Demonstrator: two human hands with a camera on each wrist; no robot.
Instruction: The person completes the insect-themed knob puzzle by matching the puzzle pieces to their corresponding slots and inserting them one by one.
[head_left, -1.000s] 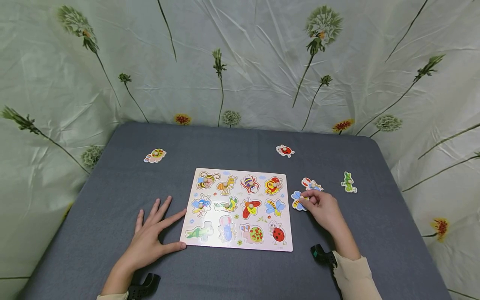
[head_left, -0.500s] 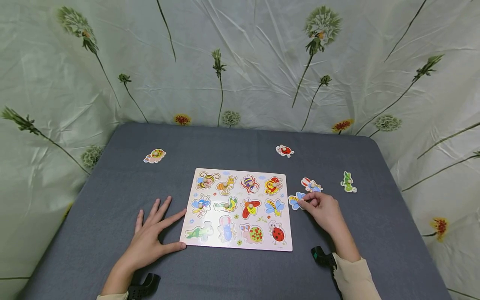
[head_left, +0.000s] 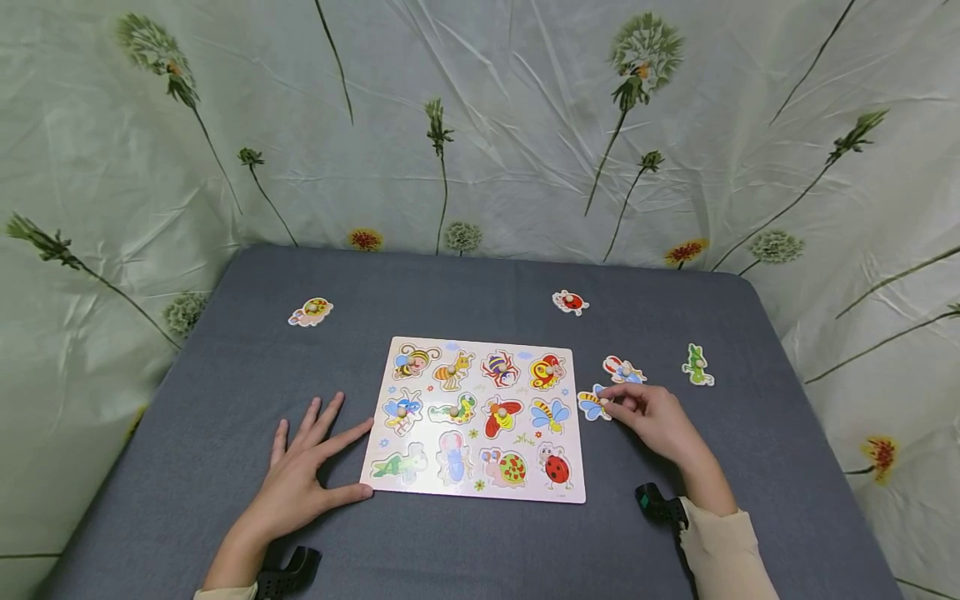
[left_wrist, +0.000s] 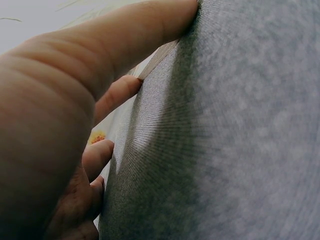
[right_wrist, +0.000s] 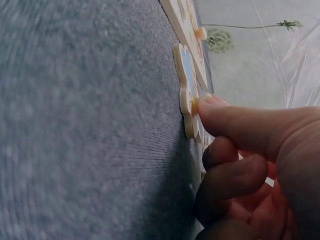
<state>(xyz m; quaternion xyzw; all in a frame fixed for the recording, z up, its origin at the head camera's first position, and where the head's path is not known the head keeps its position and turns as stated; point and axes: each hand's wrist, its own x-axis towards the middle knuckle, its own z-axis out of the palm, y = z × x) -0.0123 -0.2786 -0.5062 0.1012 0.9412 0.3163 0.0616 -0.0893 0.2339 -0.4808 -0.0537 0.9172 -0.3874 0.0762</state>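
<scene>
"Insect piece with blue wings (head_left: 589, 407), right of frame centre: pinched by right hand (head_left: 654, 418)?"

"Yes, by small knob (right_wrist: 194, 106); could slip from narrow hold or catch on puzzle board (head_left: 476, 454). Left hand (head_left: 298, 482) spread, touching its edge."

L hand (left_wrist: 60, 110) — fingertip (left_wrist: 131, 85) touching brd (left_wrist: 159, 59) — gry cloth (left_wrist: 250, 125)

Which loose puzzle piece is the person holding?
The yellow-striped piece with blue wings, just right of the board: the right hand pinches its knob. The other four loose pieces lie unheld.
</scene>
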